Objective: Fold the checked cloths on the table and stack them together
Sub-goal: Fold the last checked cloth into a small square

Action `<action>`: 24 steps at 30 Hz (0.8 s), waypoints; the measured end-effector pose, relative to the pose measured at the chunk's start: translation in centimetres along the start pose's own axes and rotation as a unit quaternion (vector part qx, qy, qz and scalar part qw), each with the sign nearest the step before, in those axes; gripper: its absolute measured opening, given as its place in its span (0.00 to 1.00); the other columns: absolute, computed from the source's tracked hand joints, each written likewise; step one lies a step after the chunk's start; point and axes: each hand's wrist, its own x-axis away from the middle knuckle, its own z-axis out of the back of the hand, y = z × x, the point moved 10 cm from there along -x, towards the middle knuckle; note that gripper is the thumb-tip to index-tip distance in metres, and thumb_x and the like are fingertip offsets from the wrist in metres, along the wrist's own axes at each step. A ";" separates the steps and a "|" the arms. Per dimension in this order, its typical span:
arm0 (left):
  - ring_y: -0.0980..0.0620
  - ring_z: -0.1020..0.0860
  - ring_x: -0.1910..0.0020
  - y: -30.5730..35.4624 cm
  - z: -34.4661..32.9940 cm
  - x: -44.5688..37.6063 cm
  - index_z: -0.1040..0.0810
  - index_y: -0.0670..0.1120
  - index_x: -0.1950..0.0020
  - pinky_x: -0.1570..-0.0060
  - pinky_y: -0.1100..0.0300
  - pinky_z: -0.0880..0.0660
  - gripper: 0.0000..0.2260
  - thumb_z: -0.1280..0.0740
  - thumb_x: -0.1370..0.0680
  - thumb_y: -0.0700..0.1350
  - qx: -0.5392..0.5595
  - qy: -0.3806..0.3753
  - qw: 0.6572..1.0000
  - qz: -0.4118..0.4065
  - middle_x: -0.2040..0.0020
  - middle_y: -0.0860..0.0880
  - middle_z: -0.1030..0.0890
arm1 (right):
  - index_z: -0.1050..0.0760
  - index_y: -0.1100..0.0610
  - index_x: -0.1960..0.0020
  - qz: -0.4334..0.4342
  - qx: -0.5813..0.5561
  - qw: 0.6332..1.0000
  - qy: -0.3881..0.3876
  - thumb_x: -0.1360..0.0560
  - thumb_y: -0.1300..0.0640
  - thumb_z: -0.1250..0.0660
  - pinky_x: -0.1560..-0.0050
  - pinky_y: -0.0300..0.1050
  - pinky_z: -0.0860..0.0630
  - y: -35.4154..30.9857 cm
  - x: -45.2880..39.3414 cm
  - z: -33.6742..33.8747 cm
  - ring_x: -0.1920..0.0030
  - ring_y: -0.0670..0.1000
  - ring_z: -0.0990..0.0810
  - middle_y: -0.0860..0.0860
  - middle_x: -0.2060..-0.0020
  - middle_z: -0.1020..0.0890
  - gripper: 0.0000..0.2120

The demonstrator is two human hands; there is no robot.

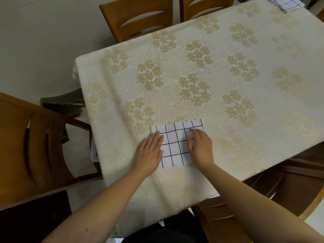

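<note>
A white cloth with black checks [177, 145] lies folded into a rectangle near the front of the table [219, 81]. My left hand [149, 152] rests flat on its left edge with straight fingers. On the cloth's right half my right hand [200, 146] presses down, palm flat. A pile of similar checked cloths [284, 3] lies at the table's far right corner, partly cut off by the frame.
A cream tablecloth with a gold flower pattern covers the table. Wooden chairs stand at the left [35, 146], at the far side [138, 16] and at the right [289, 181]. A dark object [63, 102] sits on the floor left of the table.
</note>
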 end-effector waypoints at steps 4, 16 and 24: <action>0.50 0.39 0.24 1.5 -0.5 -1.6 0.36 0.42 0.24 0.29 0.51 0.42 0.25 0.51 0.18 0.51 0.008 -0.038 0.999 -0.007 0.23 0.46 0.39 | 0.35 0.59 0.26 0.112 0.028 0.986 -0.120 0.20 0.56 0.45 0.28 0.54 0.38 -4.7 1.7 -5.8 0.27 0.55 0.35 0.56 0.28 0.32 0.23; 0.55 0.65 0.24 -3.5 -1.9 -1.4 0.63 0.55 0.22 0.24 0.50 0.61 0.30 0.65 0.22 0.65 -0.006 -0.064 0.997 0.046 0.22 0.54 0.65 | 0.64 0.49 0.22 -0.004 0.173 0.967 -0.188 0.19 0.38 0.61 0.24 0.50 0.63 4.2 3.0 -4.2 0.24 0.48 0.66 0.48 0.23 0.63 0.30; 0.44 0.34 0.29 -5.8 1.7 -3.4 0.33 0.45 0.26 0.29 0.51 0.38 0.22 0.37 0.20 0.44 0.198 0.072 0.968 0.138 0.29 0.45 0.30 | 0.59 0.52 0.21 -0.038 0.158 0.973 -0.163 0.19 0.40 0.61 0.25 0.49 0.65 4.9 4.1 -2.9 0.23 0.48 0.63 0.48 0.22 0.58 0.30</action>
